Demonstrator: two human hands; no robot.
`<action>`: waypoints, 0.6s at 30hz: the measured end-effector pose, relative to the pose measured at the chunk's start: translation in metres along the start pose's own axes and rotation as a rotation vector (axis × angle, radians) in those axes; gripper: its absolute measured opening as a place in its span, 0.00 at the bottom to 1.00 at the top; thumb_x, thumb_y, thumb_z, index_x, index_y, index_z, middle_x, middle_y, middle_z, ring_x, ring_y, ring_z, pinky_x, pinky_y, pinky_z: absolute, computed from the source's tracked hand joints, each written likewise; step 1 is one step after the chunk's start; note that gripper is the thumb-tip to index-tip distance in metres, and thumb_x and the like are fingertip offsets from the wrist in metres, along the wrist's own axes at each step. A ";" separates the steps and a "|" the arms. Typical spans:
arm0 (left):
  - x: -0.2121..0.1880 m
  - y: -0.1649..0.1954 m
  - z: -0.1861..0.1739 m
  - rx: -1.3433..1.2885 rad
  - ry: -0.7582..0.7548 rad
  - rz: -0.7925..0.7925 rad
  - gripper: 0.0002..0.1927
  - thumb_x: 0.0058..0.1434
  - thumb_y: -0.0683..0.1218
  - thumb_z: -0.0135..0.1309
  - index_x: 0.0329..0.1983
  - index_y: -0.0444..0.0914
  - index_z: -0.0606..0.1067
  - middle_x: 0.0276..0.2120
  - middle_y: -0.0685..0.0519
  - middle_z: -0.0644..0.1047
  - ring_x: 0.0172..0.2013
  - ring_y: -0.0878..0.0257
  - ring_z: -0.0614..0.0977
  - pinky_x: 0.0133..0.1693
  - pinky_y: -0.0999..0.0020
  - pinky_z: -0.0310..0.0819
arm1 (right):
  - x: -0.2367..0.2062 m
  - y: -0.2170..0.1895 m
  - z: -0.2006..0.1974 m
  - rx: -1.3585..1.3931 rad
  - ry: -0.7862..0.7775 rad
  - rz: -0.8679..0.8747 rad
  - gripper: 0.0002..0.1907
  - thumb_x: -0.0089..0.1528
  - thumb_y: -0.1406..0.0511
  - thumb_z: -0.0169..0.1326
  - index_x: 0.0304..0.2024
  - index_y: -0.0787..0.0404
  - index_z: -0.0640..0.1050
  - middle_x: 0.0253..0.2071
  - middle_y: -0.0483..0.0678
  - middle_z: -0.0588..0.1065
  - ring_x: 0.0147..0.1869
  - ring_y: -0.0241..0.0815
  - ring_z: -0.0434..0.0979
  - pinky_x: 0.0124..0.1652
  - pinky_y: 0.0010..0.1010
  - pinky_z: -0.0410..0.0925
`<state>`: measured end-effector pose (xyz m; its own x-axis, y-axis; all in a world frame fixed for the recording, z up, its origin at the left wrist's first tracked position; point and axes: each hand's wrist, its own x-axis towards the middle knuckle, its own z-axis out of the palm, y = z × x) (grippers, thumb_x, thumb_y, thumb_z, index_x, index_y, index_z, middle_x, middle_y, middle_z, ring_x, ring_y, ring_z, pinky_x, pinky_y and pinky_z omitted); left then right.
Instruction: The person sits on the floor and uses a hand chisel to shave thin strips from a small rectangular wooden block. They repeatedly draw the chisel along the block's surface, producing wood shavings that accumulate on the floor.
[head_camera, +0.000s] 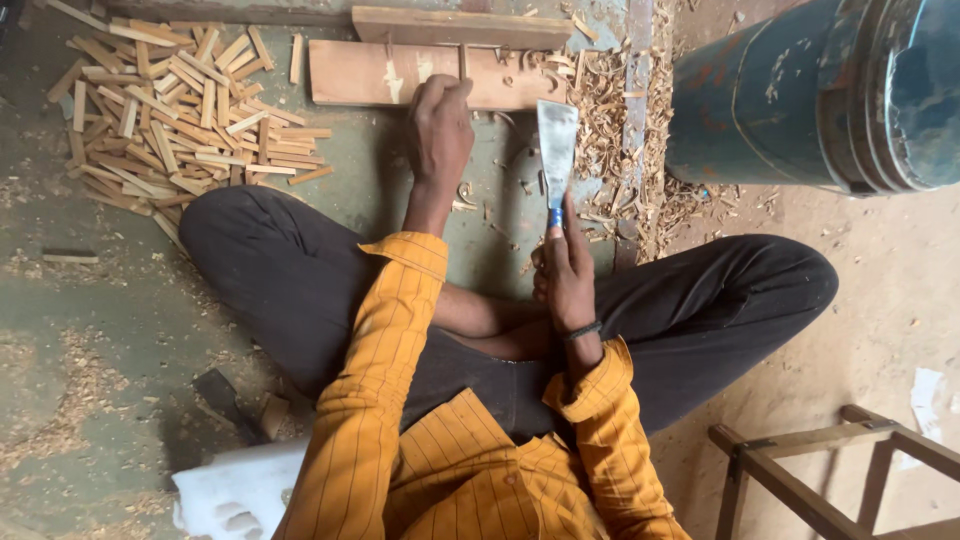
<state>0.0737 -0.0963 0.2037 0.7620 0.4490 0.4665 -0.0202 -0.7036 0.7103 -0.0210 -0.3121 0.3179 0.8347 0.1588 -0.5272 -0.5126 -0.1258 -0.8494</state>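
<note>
Wide flat chisel blade (557, 150) with a blue ferrule is upright in front of the seated person, just right of centre; the right hand (566, 272) has fingers wrapped tight around its handle. Left hand (438, 128) reaches to the flat wooden board (400, 75) on the floor, fingers curled and pinching a thin wood piece, hard to see. Pile of cut wood strips (170, 105) left, shavings (630, 150) and blue drum (810, 90) right.

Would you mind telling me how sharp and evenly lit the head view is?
Head view: soft daylight, no hard shadows; the left hand on the plank and the right hand holding the wide blade are sharp; the blue drum bows slightly at the edge.
</note>
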 end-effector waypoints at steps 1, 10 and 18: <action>0.000 0.001 0.001 0.019 -0.029 0.008 0.10 0.60 0.34 0.57 0.43 0.36 0.81 0.39 0.51 0.77 0.41 0.52 0.79 0.45 0.60 0.75 | 0.002 0.001 -0.001 -0.005 -0.011 0.002 0.30 0.74 0.61 0.39 0.78 0.41 0.54 0.24 0.38 0.64 0.18 0.26 0.56 0.18 0.18 0.55; 0.009 0.007 -0.015 0.300 -0.204 0.113 0.10 0.64 0.42 0.55 0.45 0.42 0.83 0.42 0.57 0.76 0.45 0.57 0.76 0.45 0.56 0.70 | 0.014 0.001 0.010 -0.102 -0.090 -0.061 0.29 0.74 0.61 0.42 0.78 0.41 0.56 0.24 0.38 0.66 0.18 0.25 0.56 0.18 0.20 0.56; -0.036 0.026 -0.025 0.380 -0.191 0.016 0.18 0.65 0.48 0.59 0.58 0.42 0.76 0.53 0.52 0.72 0.54 0.54 0.73 0.50 0.47 0.70 | 0.013 0.000 0.015 -0.157 -0.092 -0.100 0.29 0.74 0.61 0.42 0.78 0.41 0.56 0.24 0.38 0.66 0.19 0.25 0.57 0.18 0.20 0.58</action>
<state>0.0293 -0.1176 0.2186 0.8703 0.3515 0.3450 0.1798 -0.8789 0.4419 -0.0130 -0.2957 0.3102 0.8544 0.2657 -0.4465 -0.3843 -0.2553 -0.8872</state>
